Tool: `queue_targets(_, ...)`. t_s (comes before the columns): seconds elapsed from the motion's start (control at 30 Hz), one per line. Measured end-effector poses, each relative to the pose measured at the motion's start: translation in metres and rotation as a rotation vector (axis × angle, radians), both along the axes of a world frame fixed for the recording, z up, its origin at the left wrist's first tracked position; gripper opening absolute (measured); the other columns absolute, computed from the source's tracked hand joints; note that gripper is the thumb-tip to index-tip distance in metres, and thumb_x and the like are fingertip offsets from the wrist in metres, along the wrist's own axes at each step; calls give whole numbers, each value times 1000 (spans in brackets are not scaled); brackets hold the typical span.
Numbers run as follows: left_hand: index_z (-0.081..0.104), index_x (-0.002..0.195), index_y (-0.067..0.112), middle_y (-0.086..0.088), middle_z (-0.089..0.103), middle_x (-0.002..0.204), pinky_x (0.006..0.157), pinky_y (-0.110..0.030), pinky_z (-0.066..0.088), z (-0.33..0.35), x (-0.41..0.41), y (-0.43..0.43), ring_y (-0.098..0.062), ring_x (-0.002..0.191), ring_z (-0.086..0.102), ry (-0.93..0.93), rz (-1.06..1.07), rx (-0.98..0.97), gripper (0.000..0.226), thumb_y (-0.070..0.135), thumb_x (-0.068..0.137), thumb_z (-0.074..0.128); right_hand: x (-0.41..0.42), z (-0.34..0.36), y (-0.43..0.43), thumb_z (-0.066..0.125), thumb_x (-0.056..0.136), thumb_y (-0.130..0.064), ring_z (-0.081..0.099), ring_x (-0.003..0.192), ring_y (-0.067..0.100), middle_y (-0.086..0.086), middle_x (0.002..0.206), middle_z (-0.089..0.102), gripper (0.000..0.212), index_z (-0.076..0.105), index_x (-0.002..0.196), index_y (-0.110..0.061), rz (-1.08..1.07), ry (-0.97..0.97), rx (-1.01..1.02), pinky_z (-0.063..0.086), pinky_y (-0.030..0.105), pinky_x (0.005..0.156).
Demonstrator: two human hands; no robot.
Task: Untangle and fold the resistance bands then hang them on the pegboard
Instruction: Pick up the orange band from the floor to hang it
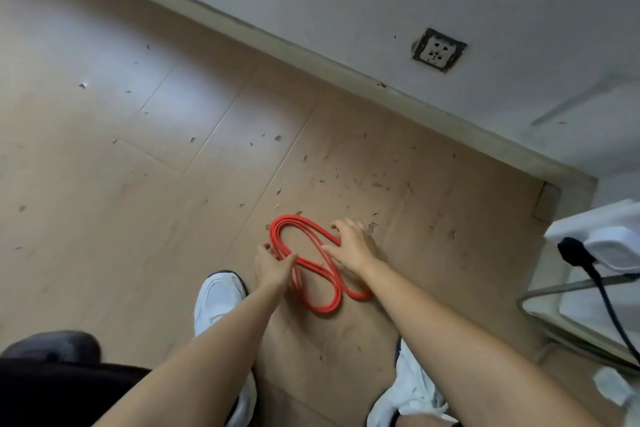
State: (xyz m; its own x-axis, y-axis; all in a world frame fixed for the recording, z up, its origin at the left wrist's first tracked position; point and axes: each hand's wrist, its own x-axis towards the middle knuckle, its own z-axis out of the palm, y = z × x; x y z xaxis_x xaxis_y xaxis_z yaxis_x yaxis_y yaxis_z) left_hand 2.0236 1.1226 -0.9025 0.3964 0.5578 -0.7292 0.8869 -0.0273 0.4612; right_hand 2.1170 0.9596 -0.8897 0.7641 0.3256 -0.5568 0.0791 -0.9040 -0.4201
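Gripping the red resistance band (294, 218) with the left hand (273, 265), pressing its looped strands onto the floor (138, 184) with the right hand (351, 246).

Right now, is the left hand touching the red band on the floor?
Touching. The head view shows the left hand pinching strands of the red band between thumb and fingers.

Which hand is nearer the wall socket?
Right. The right hand presses the red band on the side toward the wall socket; the left hand grips the band farther off, by the white shoe.

red-orange resistance band (313, 265), tan floor (138, 184), white shoes (216, 302)
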Motion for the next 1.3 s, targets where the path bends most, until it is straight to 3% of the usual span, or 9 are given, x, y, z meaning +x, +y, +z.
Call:
queue_targets(0.17, 50, 109, 15, -10, 63, 110, 91, -40, 47, -10, 8, -5, -31, 107, 61, 7, 37, 22, 44, 31, 81, 81, -17, -28, 10, 77, 80, -51, 52, 120, 26, 3, 123, 58, 60, 59, 128, -19, 24, -110, -40, 45, 38, 102)
queue_targets(0.4, 50, 84, 24, -7, 71, 91, 83, -42, 56, -31, 15, 15, -32, 85, 69, 72, 28, 45, 24, 33, 71, 68, -21, -46, 13, 65, 85, -22, 57, 114, 29, 8, 115, 62, 28, 59, 111, -14, 44, -97, -49, 45, 37, 98)
queue_targets(0.57, 56, 84, 26, 4, 72, 80, 76, -44, 59, -26, 11, 15, -28, 69, 72, -51, 51, 24, 22, 32, 65, 65, -14, -43, 8, 66, 78, -20, 59, 105, 31, 9, 106, 64, 20, 61, 97, -14, -85, -28, 5, 44, 34, 88)
queue_targets(0.77, 57, 91, 16, -5, 65, 78, 61, -38, 57, -1, 18, 11, -23, 68, 63, -219, 90, -126, 24, 10, 79, 76, 4, -25, -10, 74, 65, -11, 58, 66, 22, 0, 70, 64, 24, 54, 74, -21, -469, 152, 242, 46, 32, 65)
queue_targets(0.83, 56, 92, 15, -3, 63, 74, 64, -32, 50, 8, 24, 12, -21, 69, 59, -275, 62, -164, 26, 5, 81, 78, 20, -9, -20, 78, 69, -1, 58, 63, 21, 4, 69, 63, 31, 55, 74, -21, -547, 208, 336, 52, 36, 66)
queue_targets(0.97, 57, 106, 11, -4, 67, 77, 65, -25, 49, 37, 42, 16, -16, 70, 65, -350, -65, -240, 32, 5, 84, 79, 52, 44, -38, 76, 81, 10, 62, 65, 15, 5, 76, 66, 26, 64, 92, -10, -582, 257, 503, 52, 26, 61)
queue_targets(1.1, 66, 108, 6, -9, 70, 89, 68, -21, 52, 76, 55, 14, -20, 83, 69, -416, -244, -291, 24, 9, 87, 78, 77, 106, -51, 77, 85, -1, 65, 65, 11, 10, 80, 70, 14, 74, 97, -4, -459, 151, 573, 52, 18, 64)
queue_targets(1.2, 71, 104, 3, -9, 72, 93, 71, -19, 53, 106, 59, 11, -21, 88, 69, -486, -373, -287, 16, 11, 91, 74, 98, 166, -56, 76, 90, -12, 62, 60, -1, 1, 76, 70, 4, 73, 92, -13, -305, 57, 589, 50, 14, 66)
queue_targets(1.3, 70, 105, 3, -12, 72, 94, 70, -18, 55, 140, 62, 8, -16, 84, 69, -552, -439, -302, 17, 14, 92, 73, 115, 230, -58, 74, 92, -19, 66, 69, 7, 0, 77, 70, 5, 73, 93, -14, -185, 16, 625, 53, 25, 74)
